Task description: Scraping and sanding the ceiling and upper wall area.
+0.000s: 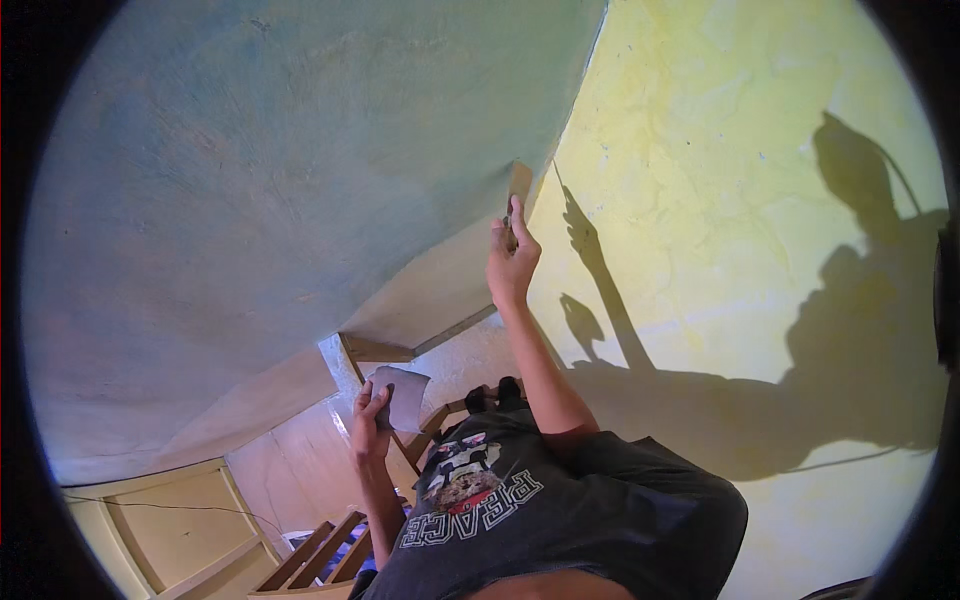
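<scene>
My right hand (513, 262) is raised and wrapped round the handle of a putty knife (520, 180). The flat blade lies against or very near the blue-green wall (300, 160), close to the corner where that surface meets the yellow wall (720, 200). Whether the blade touches cannot be made out. Lower and to the left, my left hand (370, 420) pinches a bent dark grey sheet, which looks like sandpaper (404, 400), between thumb and fingers. That sheet is held away from the walls.
My shadow (730, 415) falls across the yellow wall. Below me stands a wooden frame with rails (428, 435), near my feet (492, 394). Wooden slats (318, 556) lie at the lower left, beside a panelled wooden board (185, 515) with a thin cable (190, 506) across it.
</scene>
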The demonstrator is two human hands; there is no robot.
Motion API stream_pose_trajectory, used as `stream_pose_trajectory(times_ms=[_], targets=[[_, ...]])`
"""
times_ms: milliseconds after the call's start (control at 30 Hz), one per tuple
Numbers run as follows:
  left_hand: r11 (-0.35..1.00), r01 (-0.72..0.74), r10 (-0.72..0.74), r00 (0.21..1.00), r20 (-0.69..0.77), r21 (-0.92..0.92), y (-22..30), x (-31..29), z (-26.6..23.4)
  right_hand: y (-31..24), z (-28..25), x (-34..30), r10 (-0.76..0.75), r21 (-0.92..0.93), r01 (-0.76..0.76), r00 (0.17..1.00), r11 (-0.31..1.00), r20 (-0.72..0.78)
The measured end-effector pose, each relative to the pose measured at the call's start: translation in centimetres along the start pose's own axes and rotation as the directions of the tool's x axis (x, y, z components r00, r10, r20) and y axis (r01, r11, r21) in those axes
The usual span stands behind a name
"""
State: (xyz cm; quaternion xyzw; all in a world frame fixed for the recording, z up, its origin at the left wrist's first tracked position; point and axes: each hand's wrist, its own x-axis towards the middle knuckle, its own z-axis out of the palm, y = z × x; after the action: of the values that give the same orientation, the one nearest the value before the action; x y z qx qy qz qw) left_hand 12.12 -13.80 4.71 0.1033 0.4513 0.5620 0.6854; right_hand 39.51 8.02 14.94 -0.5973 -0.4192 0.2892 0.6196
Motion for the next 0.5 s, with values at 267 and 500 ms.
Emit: stream_pose_trajectory(times_ms=[267,500], targets=[[1.0,-0.018,0.018,1.0,-0.005,-0.001,0.5,-0.1,0.4,0.1,-0.1,0.2,-0.005,0.043,0.005,1.0,0.999,-0.012],[0.999,-0.036,0.037,0.999,-0.027,0.03,1.5,-1.1,2.3,-0.9,-0.1,0.0,0.112,0.058,-0.113,0.994,0.992,0.018]])
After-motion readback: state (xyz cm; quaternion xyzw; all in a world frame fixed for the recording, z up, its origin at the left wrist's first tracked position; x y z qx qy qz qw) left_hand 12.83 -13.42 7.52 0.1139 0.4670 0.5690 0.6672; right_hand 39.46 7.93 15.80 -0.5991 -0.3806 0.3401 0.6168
